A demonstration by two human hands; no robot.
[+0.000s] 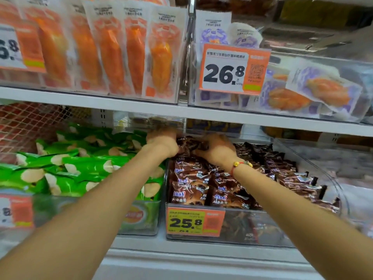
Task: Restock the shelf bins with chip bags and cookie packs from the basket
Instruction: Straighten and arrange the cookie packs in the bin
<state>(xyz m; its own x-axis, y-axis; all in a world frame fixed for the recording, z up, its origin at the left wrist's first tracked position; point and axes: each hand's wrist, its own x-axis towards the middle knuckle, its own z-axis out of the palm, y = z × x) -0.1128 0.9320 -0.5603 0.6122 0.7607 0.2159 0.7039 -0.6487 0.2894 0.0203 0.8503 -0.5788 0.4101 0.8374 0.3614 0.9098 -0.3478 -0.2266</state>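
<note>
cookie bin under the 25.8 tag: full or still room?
Nearly full. Brown cookie packs are heaped to the clear bin's front rim. Both hands reach in at the back, where any room is hidden.

The fingers of the left hand (161, 139) are hidden under the shelf edge (181, 116), and those of the right hand (217, 150) are buried in the brown packs (201, 186), so neither grip can be read. Both forearms are cut off by the bottom frame edge. At far left, two price tags (12, 47) are clipped by the frame. Upper right, the dark packs (312, 15) are too blurred to identify. Small print on the 26.8 tag (232, 69) is illegible.
</note>
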